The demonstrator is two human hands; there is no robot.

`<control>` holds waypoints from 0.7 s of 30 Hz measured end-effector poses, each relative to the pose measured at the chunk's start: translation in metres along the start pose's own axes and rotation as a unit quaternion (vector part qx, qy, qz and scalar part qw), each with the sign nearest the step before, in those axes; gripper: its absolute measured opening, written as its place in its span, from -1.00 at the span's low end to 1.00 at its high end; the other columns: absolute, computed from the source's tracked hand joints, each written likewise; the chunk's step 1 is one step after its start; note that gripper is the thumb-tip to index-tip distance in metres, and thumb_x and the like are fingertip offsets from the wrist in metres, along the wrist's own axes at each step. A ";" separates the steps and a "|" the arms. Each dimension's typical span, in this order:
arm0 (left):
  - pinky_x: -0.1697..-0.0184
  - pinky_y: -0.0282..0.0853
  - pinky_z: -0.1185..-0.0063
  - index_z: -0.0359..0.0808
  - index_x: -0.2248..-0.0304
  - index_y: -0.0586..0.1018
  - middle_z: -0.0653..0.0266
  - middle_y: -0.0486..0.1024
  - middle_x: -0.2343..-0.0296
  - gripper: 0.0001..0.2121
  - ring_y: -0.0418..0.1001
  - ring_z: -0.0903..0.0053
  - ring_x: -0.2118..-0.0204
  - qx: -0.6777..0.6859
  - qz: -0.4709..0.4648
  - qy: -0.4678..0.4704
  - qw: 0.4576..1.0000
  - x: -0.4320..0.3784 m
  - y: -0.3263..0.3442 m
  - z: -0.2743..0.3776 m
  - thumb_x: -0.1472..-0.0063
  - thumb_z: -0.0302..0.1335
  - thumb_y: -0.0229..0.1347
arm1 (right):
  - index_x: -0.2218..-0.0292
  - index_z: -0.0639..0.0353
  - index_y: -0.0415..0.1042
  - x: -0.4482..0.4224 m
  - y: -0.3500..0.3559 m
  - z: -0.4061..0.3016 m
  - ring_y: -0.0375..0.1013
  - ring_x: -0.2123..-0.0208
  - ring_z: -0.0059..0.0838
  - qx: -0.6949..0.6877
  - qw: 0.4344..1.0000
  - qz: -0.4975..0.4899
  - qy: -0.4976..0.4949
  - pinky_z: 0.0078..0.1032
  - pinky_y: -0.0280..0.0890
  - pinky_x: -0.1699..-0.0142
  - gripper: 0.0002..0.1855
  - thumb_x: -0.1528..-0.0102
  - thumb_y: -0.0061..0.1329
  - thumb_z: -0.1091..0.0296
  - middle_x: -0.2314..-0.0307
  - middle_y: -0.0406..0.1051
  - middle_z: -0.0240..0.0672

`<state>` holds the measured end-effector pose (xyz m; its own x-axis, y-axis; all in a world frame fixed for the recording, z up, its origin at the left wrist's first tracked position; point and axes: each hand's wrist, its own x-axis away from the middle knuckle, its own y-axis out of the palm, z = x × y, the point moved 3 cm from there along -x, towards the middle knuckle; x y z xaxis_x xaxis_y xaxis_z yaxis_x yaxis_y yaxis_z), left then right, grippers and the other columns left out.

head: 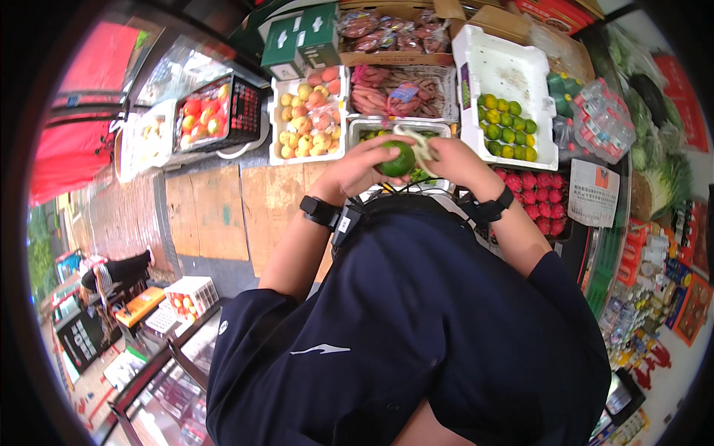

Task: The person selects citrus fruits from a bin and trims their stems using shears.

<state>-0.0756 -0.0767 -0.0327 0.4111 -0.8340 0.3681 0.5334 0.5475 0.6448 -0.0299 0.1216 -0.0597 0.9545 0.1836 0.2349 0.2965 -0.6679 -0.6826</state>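
My left hand (360,167) is closed around a green citrus fruit (398,158), in front of my body. Beside it on the right, my right hand (449,159) grips a pale, crumpled strip (421,149), perhaps a cloth or foam net; its material is unclear. Both hands are over a white foam box (357,129) with green produce, largely hidden by them. A white foam tray (505,56) to the right holds rows of green-yellow citrus fruits (506,127). Peach-like fruits (304,125) fill another foam tray at the left.
Sweet potatoes (371,95) lie behind my hands, below a cardboard box (390,57) of bagged produce. Red fruits (535,195) in a tray sit right of my forearm, near a newspaper (594,192). A black crate (240,111) of red fruit stands left; plastic bottles (602,120) are at right.
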 end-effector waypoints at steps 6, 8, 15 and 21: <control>0.25 0.42 0.51 -0.37 0.02 0.41 0.19 0.48 0.23 -0.69 0.48 0.45 0.26 0.022 0.029 -0.012 0.999 -0.053 0.013 -0.027 -0.29 -0.42 -0.03 | 0.02 0.21 0.31 0.032 -0.022 -0.003 0.40 0.13 -0.02 -0.001 0.998 0.061 -0.024 -0.24 0.32 0.03 -0.49 0.03 0.05 0.31 0.19 0.39 -0.03; 0.22 0.42 0.49 -0.37 -0.01 0.38 0.18 0.47 0.19 -0.68 0.48 0.43 0.23 0.031 0.067 -0.001 0.997 -0.070 0.019 -0.031 -0.31 -0.41 -0.04 | -0.08 0.17 0.21 0.048 -0.035 0.001 0.36 0.08 0.00 -0.017 0.992 0.126 -0.018 -0.24 0.30 0.00 -0.36 0.02 0.09 0.29 0.10 0.33 -0.04; 0.11 0.41 0.50 -0.37 -0.07 0.31 0.24 0.41 0.12 -0.60 0.44 0.53 0.11 -0.088 0.017 -0.048 0.995 -0.157 0.094 -0.047 -0.26 -0.46 0.00 | -0.04 0.10 0.23 0.087 -0.084 0.053 0.44 0.20 -0.09 -0.010 0.983 0.182 -0.022 -0.27 0.37 0.16 -0.26 0.14 0.25 0.20 0.10 0.30 -0.19; 0.04 0.38 0.52 -0.43 -0.13 0.22 0.11 0.40 0.09 -0.53 0.44 0.47 0.09 -0.073 0.036 -0.052 0.995 -0.212 0.122 -0.059 -0.26 -0.49 -0.01 | 0.08 0.16 0.31 0.100 -0.124 0.139 0.42 0.16 -0.07 -0.084 0.969 0.232 0.031 -0.28 0.35 0.12 -0.39 0.13 0.21 0.14 0.19 0.36 -0.14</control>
<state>-0.0541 0.1710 -0.0722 0.3771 -0.7912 0.4815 0.6111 0.6032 0.5126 0.0330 0.3227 -0.0480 0.9784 -0.2050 -0.0252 -0.1783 -0.7765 -0.6043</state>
